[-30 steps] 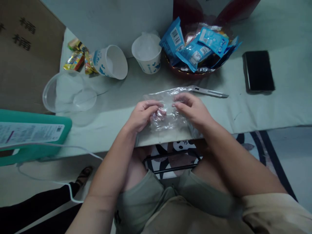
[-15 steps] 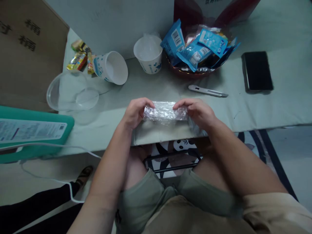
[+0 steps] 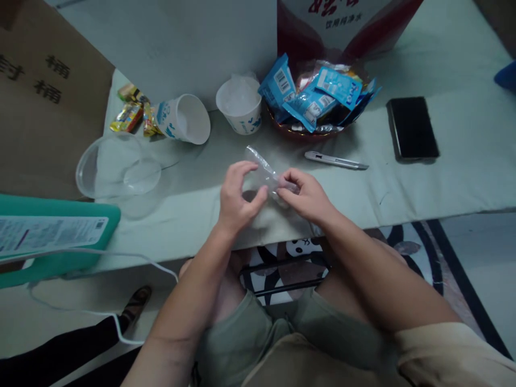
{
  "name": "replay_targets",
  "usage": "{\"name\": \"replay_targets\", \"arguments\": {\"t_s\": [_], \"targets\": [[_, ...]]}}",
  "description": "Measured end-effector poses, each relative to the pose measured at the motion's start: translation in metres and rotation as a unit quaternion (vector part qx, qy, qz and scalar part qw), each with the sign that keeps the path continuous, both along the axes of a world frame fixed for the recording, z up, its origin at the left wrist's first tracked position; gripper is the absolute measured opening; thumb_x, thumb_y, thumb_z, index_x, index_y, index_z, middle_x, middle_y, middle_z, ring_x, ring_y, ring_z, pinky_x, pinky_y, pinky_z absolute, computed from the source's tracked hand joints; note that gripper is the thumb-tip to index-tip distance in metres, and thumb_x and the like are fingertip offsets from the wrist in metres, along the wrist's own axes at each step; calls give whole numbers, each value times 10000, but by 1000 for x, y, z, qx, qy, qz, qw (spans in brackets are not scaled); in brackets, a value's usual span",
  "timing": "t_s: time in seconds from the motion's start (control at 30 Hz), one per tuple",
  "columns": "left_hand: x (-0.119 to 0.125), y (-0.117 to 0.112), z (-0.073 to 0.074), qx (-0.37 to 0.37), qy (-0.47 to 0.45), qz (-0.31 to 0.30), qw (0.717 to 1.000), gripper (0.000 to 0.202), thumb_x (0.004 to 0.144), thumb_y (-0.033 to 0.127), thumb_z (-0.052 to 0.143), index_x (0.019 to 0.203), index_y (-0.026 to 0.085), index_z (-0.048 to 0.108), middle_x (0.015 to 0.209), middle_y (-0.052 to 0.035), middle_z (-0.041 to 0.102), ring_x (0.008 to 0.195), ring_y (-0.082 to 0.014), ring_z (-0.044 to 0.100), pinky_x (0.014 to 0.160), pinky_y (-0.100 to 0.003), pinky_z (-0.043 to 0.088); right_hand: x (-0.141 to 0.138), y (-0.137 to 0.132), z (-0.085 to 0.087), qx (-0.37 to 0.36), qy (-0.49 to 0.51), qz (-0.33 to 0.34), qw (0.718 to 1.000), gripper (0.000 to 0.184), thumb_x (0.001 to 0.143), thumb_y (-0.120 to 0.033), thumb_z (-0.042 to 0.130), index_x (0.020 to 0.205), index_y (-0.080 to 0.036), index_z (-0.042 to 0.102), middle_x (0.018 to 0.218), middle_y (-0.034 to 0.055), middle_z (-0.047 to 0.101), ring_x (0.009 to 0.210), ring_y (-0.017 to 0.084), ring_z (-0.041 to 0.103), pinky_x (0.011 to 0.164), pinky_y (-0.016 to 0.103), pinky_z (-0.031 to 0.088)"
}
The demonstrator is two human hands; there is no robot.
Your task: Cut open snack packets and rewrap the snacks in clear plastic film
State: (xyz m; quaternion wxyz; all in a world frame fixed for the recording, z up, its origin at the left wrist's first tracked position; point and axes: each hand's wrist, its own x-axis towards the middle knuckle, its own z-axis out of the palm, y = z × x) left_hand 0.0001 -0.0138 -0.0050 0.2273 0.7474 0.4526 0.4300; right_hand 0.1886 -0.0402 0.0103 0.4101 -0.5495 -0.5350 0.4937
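Note:
A crumpled clear plastic wrapper [image 3: 264,169] slants up and to the left above the table's near edge. My right hand [image 3: 304,194] pinches its lower right end between thumb and fingers. Beside its left side is my left hand [image 3: 241,196], thumb and fingers apart and curved around a gap. Whether a left fingertip touches the film I cannot make out. Beyond my right hand lies a grey utility knife [image 3: 336,160] with its blade pointing right.
Behind the knife stands a bowl [image 3: 298,131] heaped with blue snack packets [image 3: 316,107]. Two paper cups, one upright [image 3: 244,121] and one tipped over [image 3: 171,121], are farther left, near a clear plastic lid [image 3: 91,166]. A black phone-like object [image 3: 413,129] lies right; a green case [image 3: 108,220] left.
The wrapper was stretched flat between both hands; now it slants from my right hand. My left hand has opened, and both hands have come closer together.

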Motion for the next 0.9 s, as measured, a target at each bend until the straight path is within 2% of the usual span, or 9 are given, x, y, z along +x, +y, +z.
{"name": "replay_targets", "arguments": {"t_s": [0.07,0.13,0.23,0.33,0.47,0.6,0.7,0.8,0.9], "targets": [[11,-3,1,-111,-40,-90,989,475,828,451,695,1237,229,603,1313,-112,653,1202,-247,621,1008,-377,526,-2,0,-1,-4,57,23,998,149,688,-329,622,708,-223,519,668,-45,499,640,125,430,638,291,341],[17,-1,-1,-211,-93,-130,964,548,804,535,714,1240,221,608,1270,-113,680,1125,-238,658,955,-350,541,-2,2,-1,-26,164,49,985,147,672,-331,624,723,-225,536,694,-35,528,665,135,468,657,290,377],[15,10,-2,-265,-133,-74,952,504,735,543,761,1091,206,644,1040,-69,718,918,-195,662,834,-307,533,3,8,-1,-81,316,89,941,259,712,-427,627,883,-233,638,906,18,671,809,176,603,748,322,481],[3,18,3,-246,-123,46,960,346,716,458,751,917,206,625,833,-6,650,741,-140,570,711,-259,475,9,19,-1,-101,311,39,944,330,792,-505,627,992,-247,669,1092,40,725,939,188,671,771,306,503],[-9,27,18,-146,-89,184,968,216,726,358,703,801,212,563,702,40,495,623,-108,415,598,-241,360,10,34,-1,-76,260,-49,961,261,830,-471,602,915,-228,647,912,20,732,784,141,667,652,248,452],[2,63,47,-7,-35,265,963,173,794,273,679,871,234,528,801,13,530,745,-147,501,690,-272,427,6,43,4,-4,259,-50,965,283,817,-498,600,868,-221,624,760,-10,671,655,114,611,629,255,461],[21,108,68,21,94,252,963,121,875,243,672,891,241,552,922,-26,591,973,-204,561,834,-323,459,6,45,8,37,255,-48,965,280,824,-503,601,865,-227,616,715,-23,640,633,112,585,659,272,496],[36,152,77,-19,254,197,947,85,886,164,657,960,206,648,1103,-32,607,1097,-198,561,966,-344,416,10,46,12,47,253,-35,966,278,836,-506,599,863,-230,614,708,-22,633,630,114,578,663,281,511],[40,178,78,-88,352,119,924,137,841,174,698,972,170,741,947,-20,679,1027,-206,601,940,-338,415,15,46,15,50,260,-23,964,292,843,-518,608,852,-227,616,703,-15,628,631,118,577,662,287,520]]}}
